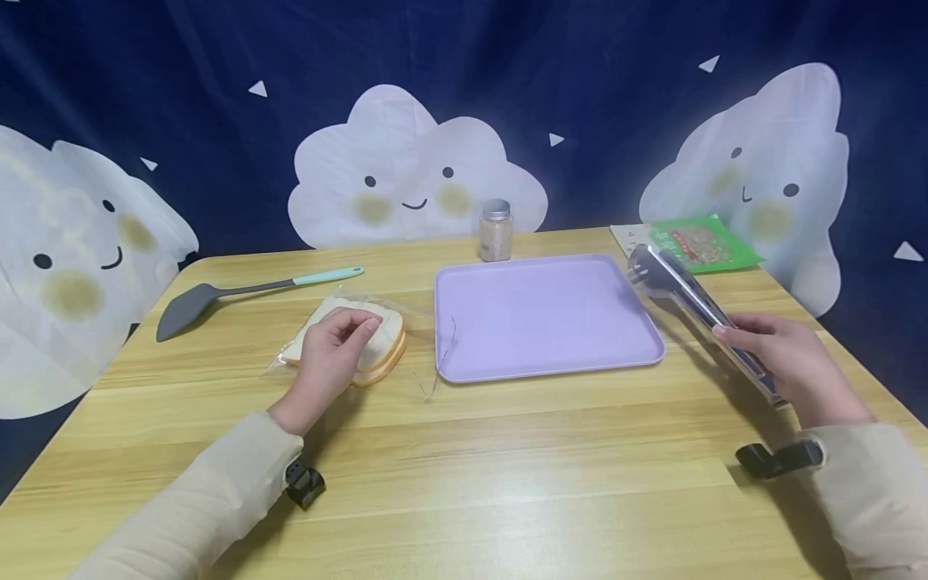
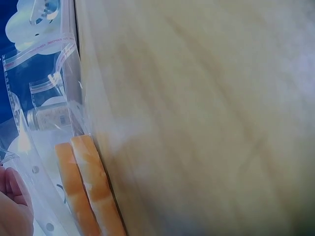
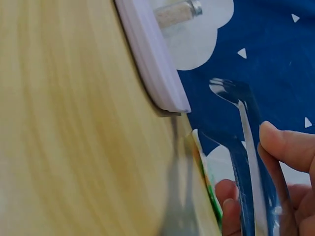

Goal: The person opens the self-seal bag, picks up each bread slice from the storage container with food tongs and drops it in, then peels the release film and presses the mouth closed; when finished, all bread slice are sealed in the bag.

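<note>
Holds metal tongs (image 1: pixel 689 288) in right grip (image 1: pixel 786 360), likely leaving tips (image 3: pixel 225 92) free beyond it, and pinches clear bag (image 2: pixel 37 49) in left grip (image 1: pixel 329 350) above bread slices (image 1: pixel 382 345).

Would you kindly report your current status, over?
Left hand pinching clear plastic bag of sliced white bread. Right hand gripping silver metal tongs. Head view: bag film overlaps lavender rectangular tray.

Bare hands (image 1: pixel 329 354) meet long, softly creased beige sleeves (image 1: pixel 199 495), a small black device (image 1: pixel 306 486) at each cuff (image 1: pixel 288 441).
</note>
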Demonstrator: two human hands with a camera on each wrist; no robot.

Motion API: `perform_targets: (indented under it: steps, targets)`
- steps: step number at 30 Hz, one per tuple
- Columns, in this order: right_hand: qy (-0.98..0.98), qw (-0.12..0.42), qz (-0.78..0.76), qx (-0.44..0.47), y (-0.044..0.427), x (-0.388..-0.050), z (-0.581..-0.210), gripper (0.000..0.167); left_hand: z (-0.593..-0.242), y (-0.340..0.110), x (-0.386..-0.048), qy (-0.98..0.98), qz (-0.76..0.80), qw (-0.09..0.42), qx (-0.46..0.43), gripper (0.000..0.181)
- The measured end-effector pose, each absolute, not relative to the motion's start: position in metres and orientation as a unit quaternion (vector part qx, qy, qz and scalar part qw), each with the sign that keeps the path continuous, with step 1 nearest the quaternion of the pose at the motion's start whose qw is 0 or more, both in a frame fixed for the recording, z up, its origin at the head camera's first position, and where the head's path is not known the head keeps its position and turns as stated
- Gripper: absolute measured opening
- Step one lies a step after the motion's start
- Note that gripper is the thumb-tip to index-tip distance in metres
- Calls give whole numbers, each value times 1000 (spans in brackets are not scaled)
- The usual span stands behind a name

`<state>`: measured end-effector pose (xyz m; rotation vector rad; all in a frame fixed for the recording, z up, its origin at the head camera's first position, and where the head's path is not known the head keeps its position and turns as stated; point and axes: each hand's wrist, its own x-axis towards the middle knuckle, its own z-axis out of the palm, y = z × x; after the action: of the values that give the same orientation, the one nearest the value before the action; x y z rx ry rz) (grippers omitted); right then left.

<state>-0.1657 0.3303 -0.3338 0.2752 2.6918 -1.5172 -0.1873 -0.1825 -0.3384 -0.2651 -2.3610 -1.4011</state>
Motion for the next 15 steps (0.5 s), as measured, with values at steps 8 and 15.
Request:
perform_targets:
  steps: [8, 15]
  targets:
    - [838, 9, -525, 146, 322, -164, -343, 29, -338, -184, -186, -840, -498, 192, -97, 16]
    - [827, -11, -533, 180, 317, -165, -349, 39, -341, -185, -187, -840, -500, 188, -96, 14]
